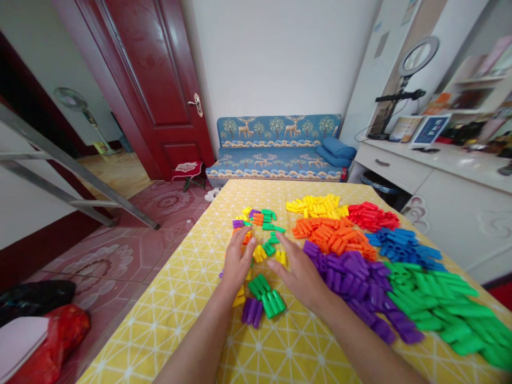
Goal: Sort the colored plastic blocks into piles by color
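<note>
My left hand [239, 262] and my right hand [301, 272] lie flat, fingers stretched out, over a small mixed heap of plastic tube pieces [262, 250] on a table with a yellow patterned cloth [180, 314]. Neither hand holds anything. Green pieces [267, 294] and purple pieces [252, 310] lie between my wrists. To the right are sorted piles: yellow [316, 205], red [373, 215], orange [332, 234], blue [402, 246], purple [360, 277] and green [444, 306].
A white cabinet [452, 208] with a ring light [418, 56] stands to the right. A blue sofa [276, 146] and a red door [156, 85] are behind the table. A metal ladder [72, 170] and a red bag [60, 336] are at the left.
</note>
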A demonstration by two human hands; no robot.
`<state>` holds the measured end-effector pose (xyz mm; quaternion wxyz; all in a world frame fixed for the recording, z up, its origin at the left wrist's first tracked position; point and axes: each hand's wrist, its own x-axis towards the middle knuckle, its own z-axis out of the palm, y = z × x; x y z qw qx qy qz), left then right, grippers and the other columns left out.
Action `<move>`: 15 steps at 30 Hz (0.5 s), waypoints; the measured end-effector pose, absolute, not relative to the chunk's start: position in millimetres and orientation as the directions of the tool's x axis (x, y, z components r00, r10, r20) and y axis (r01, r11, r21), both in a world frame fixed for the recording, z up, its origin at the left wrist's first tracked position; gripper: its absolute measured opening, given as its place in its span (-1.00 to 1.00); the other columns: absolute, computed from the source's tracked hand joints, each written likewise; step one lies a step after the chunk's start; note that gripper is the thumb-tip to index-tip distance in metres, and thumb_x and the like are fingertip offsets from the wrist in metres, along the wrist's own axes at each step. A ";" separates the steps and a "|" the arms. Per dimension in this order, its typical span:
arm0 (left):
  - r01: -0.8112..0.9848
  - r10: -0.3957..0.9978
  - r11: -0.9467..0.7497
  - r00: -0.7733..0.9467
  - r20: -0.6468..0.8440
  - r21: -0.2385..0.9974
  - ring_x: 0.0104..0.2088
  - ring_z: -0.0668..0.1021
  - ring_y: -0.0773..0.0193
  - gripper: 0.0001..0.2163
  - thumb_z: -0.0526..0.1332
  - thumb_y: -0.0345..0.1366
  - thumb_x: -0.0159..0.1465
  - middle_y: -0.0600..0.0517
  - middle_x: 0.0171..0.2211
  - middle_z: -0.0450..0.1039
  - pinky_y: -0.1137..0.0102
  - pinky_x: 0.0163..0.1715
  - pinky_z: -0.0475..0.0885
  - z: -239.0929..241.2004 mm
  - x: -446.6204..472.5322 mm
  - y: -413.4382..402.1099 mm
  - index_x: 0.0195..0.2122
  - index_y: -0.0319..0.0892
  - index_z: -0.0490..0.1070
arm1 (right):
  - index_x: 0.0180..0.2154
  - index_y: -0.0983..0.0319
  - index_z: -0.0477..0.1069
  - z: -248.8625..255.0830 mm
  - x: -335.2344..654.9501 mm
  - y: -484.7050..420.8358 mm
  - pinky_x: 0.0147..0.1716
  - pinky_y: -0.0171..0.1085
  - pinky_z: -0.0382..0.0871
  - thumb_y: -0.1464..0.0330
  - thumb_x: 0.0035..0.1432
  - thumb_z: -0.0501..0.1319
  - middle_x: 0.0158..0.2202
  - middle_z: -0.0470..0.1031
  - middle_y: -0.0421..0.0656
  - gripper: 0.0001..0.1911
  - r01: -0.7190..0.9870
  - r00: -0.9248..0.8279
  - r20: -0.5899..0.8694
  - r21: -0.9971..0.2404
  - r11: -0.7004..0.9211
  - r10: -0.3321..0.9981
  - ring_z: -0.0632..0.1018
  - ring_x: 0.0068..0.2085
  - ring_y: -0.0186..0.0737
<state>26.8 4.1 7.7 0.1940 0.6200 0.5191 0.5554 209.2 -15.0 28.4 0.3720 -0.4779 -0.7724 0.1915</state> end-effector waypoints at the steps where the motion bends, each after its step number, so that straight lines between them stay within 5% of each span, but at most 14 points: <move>1: 0.393 0.849 -0.395 -0.189 0.494 0.830 0.14 0.37 0.08 -0.68 0.15 -0.14 0.28 -0.09 0.07 0.40 0.14 0.21 0.16 9.4 25.3 3.9 0.02 -0.11 0.43 | 0.23 0.22 0.16 23.8 198.0 -16.4 0.17 0.05 0.16 0.10 0.12 0.18 0.21 0.28 0.01 -0.31 0.553 -0.293 0.365 -0.689 0.468 0.884 0.30 0.22 0.01; 5: 0.087 0.879 -0.362 -0.299 0.371 0.928 0.24 0.27 0.10 -0.57 0.15 -0.06 0.27 -0.06 0.21 0.25 0.17 0.26 0.08 13.4 20.3 6.8 0.14 -0.06 0.31 | 0.29 0.18 0.02 33.8 168.5 -8.9 0.18 0.07 0.14 -0.02 0.14 0.11 0.20 0.29 0.01 -0.22 0.243 -0.198 0.226 -0.931 0.271 0.954 0.32 0.21 -0.01; 8: -0.271 0.921 -0.321 -0.314 0.232 0.907 0.28 0.21 0.17 -0.50 0.01 0.00 0.33 -0.01 0.32 0.05 0.18 0.26 0.08 20.2 21.5 9.2 0.27 0.06 0.07 | 0.32 0.16 -0.08 57.5 152.6 -0.9 0.27 -0.03 0.01 -0.12 0.19 -0.08 0.34 0.02 -0.08 -0.19 -0.019 -0.065 0.161 -0.987 0.160 0.985 0.14 0.31 -0.12; 11: -0.376 0.928 -0.339 -0.284 0.241 0.862 0.31 0.13 0.21 -0.49 -0.02 0.02 0.34 0.05 0.36 -0.07 0.22 0.29 0.01 30.8 27.9 5.4 0.30 0.13 0.00 | 0.34 0.20 -0.19 69.6 134.7 -0.9 0.31 -0.05 -0.18 -0.14 0.19 -0.09 0.38 -0.20 -0.14 -0.14 -0.034 -0.019 0.201 -0.979 0.201 0.979 -0.09 0.36 -0.16; 15: -0.342 0.939 -0.326 -0.226 0.259 0.881 0.34 0.02 0.22 -0.51 -0.07 0.02 0.35 0.12 0.36 -0.09 0.22 0.31 -0.07 36.8 39.8 -8.1 0.29 0.14 0.02 | 0.35 0.23 -0.30 58.7 109.8 -10.4 0.31 0.00 -0.19 -0.08 0.23 -0.08 0.39 -0.28 -0.11 -0.15 0.034 -0.059 0.243 -0.969 0.245 0.968 -0.13 0.37 -0.12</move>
